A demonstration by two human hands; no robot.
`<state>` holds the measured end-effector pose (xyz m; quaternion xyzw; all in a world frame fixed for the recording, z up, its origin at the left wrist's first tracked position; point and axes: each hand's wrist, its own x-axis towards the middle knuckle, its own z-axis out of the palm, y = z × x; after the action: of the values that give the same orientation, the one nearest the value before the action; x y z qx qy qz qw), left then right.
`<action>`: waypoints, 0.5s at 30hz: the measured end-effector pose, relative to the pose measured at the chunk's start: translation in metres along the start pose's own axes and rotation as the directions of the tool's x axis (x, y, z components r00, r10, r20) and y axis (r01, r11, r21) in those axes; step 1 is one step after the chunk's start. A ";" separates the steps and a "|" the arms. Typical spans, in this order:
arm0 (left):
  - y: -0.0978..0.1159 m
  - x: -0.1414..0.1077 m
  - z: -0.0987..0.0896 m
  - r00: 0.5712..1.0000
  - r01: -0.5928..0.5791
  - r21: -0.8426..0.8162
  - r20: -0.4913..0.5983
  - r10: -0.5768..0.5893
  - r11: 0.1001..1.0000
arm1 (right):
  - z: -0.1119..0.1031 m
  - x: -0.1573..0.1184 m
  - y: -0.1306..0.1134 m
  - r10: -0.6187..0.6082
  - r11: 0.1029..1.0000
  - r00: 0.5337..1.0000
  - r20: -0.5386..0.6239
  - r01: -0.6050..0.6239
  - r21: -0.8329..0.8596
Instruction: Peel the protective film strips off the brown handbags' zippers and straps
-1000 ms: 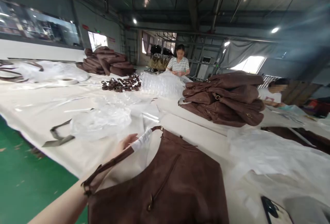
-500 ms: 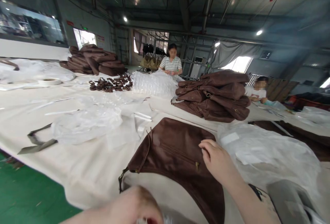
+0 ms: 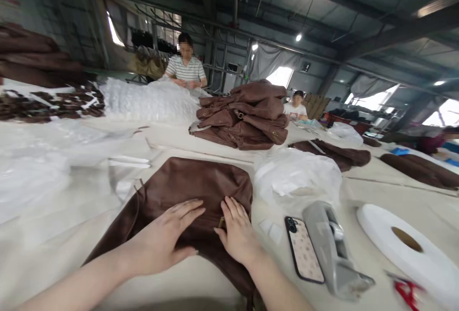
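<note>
A dark brown leather handbag (image 3: 193, 177) lies flat on the cloth-covered table in front of me, its curved strap edge toward me. My left hand (image 3: 167, 237) rests on the bag's middle with fingers stretched out and thumb apart. On the right part of the bag my right hand (image 3: 236, 232) lies flat, fingers spread, beside a small brass zipper pull (image 3: 222, 222). Neither hand holds anything. A thin leather cord hangs at the bag's left side. Part of the bag's front is hidden under my hands.
Right of the bag are a phone (image 3: 304, 251), a grey tape dispenser (image 3: 330, 249), a white roll (image 3: 405, 244) and red-handled scissors (image 3: 409, 294). Behind stand a pile of brown bags (image 3: 247, 117) and clear plastic bags (image 3: 143, 101). Two people (image 3: 186, 65) work across the table.
My view has turned right. My left hand has come up from the near edge onto the bag, and my right hand has flattened on it. The phone, dispenser and roll show more fully.
</note>
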<state>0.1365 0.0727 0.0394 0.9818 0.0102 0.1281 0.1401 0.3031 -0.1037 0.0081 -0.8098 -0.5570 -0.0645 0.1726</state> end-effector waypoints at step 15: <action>-0.021 0.065 0.067 0.997 -0.044 0.104 -0.052 0.049 0.994 | -0.076 -0.047 0.079 0.665 0.727 0.724 0.183 -0.571 -0.383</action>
<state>0.2170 0.0785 -0.0125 0.9837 -0.0022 0.1575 0.0861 0.3649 -0.1973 0.0485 -0.9659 -0.2541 0.0409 -0.0297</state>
